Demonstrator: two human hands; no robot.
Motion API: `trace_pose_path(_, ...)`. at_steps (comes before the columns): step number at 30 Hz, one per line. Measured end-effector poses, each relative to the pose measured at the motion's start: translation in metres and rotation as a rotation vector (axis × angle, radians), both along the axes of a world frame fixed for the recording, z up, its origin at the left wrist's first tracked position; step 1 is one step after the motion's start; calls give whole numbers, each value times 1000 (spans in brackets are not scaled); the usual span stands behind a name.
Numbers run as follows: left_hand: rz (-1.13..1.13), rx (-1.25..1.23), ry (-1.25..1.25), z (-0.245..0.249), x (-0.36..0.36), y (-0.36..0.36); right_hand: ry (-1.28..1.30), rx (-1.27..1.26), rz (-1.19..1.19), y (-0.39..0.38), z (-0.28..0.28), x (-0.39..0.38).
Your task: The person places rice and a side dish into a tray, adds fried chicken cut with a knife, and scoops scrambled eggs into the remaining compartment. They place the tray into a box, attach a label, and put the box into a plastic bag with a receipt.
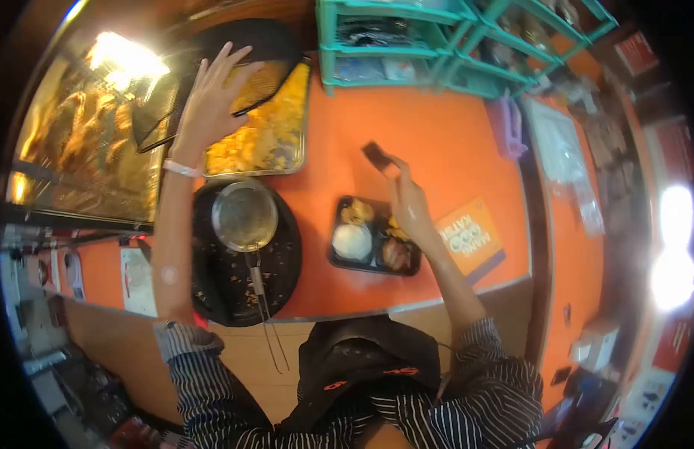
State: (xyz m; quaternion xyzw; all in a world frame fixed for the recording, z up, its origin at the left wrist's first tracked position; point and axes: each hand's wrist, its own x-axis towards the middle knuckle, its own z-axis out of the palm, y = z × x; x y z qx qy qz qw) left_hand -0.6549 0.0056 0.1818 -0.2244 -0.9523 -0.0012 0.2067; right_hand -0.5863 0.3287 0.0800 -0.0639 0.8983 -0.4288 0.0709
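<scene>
My left hand (216, 101) is open with its fingers spread, over a dark lid or cover (246, 37) above a metal tray (306, 127) of yellow-orange food pieces (261, 146). In my right hand (410, 202) is a small dark flat-ended utensil (376, 156), held above the orange counter. Below that hand sits a black compartment container (347, 263) with white rice (352, 242), a brown fried piece (356, 212), browned meat (396, 255) and some yellow food, partly hidden by the hand.
A round strainer (244, 215) lies on a round black pan (283, 288), its handle reaching past the counter's front edge. Right of the container is a printed orange box (472, 238). Teal racks (384, 51) stand behind. A lit glass case (85, 142) is at left.
</scene>
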Motion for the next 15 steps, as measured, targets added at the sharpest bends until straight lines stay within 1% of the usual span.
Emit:
trace_pose_path(2, 99, 214, 289, -12, 6, -9, 356, 0, 185, -57, -18, -36)
trace_pose_path(3, 202, 206, 498, -22, 7, -19, 339, 108, 280, -85, -30, -53)
trace_pose_path(4, 220, 191, 517, -33, 8, -29, 327, 219, 365, -106, -42, -66)
trace_pose_path(5, 320, 235, 559, -47, 10, -39, 343, 212, 380, -115, -56, -74)
trace_pose_path(6, 417, 282, 599, -53, 14, -48, 362, 293, 472, -124, -72, -80)
trace_pose_path(7, 357, 231, 544, -50, 19, -51, 389, 373, 559, -137, -86, -90)
trace_pose_path(8, 296, 176, 491, -46, 22, -51, 415, 361, 565, -148, -103, -104)
trace_pose_path(9, 259, 157, 463, -48, 20, -54, 322, 144, 364, -154, -120, -119)
trace_pose_path(10, 269, 148, 477, -45, 17, -54, 271, 38, 272, -157, -133, -132)
trace_pose_path(11, 210, 203, 466, -43, 13, -52, 228, -75, 180, -160, -147, -145)
trace_pose_path(12, 148, 259, 448, -41, 11, -48, 93, -68, 94, -161, -156, -155)
trace_pose_path(13, 154, 254, 456, -39, 9, -43, -41, -60, 8, -163, -156, -162)
trace_pose_path(14, 132, 223, 448, -38, 7, -38, -32, -64, 18, -165, -156, -169)
trace_pose_path(15, 113, 192, 439, -36, 6, -33, -32, -9, 53, -168, -155, -173)
